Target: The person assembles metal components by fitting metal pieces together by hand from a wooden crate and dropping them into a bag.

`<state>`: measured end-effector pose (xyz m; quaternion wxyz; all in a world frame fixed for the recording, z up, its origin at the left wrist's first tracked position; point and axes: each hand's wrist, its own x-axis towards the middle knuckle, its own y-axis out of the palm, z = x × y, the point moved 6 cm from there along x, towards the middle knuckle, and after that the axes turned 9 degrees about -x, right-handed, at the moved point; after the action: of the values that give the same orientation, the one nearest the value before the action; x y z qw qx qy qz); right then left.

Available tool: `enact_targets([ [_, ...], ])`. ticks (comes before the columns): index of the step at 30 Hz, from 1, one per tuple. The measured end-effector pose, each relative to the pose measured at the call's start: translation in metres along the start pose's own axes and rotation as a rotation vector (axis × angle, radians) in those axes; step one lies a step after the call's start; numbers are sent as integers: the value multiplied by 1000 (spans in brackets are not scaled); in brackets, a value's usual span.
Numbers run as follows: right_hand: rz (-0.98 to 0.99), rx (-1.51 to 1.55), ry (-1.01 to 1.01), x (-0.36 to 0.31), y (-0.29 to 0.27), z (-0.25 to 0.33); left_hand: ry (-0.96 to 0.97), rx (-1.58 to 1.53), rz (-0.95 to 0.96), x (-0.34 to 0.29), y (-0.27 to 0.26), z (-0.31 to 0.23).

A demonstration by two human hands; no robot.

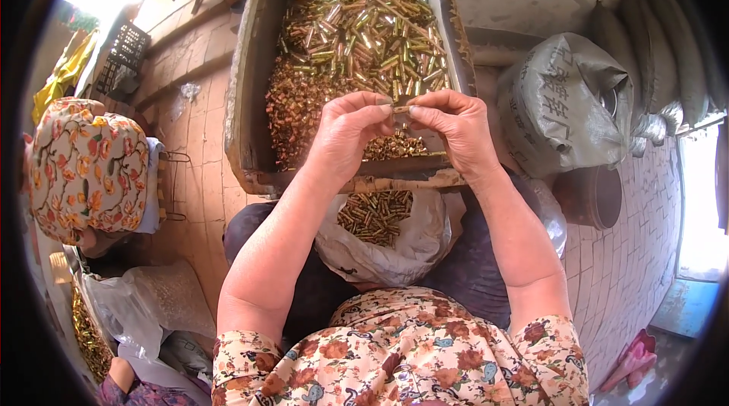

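Note:
Over the near end of a wooden-sided bin (pixel 241 94), my left hand (pixel 342 132) and my right hand (pixel 462 132) meet fingertip to fingertip. Both are closed in a pinch on one small brass-coloured metal piece (pixel 400 109), mostly covered by the fingers. Below them in the bin is a small pile of short, shiny nut-like pieces (pixel 395 148). Loose gold-coloured metal tubes (pixel 364 34) fill the far part, and small coppery pieces (pixel 292 117) heap along the left. Between my knees sits a white plastic bag (pixel 433 250) holding many short brass-coloured cylinders (pixel 373 216).
A stuffed grey woven sack (pixel 566 102) stands right of the bin, beside a brown bucket (pixel 596 197). More filled sacks (pixel 661 41) lean at the wall. On the left is a person in floral clothing (pixel 91 163); another's sleeve (pixel 152 387) shows lower left, near more metal parts (pixel 89 334).

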<state>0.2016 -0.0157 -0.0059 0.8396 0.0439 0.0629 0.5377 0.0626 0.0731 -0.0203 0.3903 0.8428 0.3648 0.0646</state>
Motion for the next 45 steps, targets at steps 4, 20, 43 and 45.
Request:
enact_targets([
  [4,54,143,76,1,3,-7,-8,-18,50,-2,-3,2],
  [20,213,459,125,-4,13,-14,-43,-173,240,-17,12,7],
  [43,189,349,85,-10,19,-1,-10,-152,231,-25,8,2],
  [45,180,328,77,-10,17,0,4,-144,226,-26,9,1],
])
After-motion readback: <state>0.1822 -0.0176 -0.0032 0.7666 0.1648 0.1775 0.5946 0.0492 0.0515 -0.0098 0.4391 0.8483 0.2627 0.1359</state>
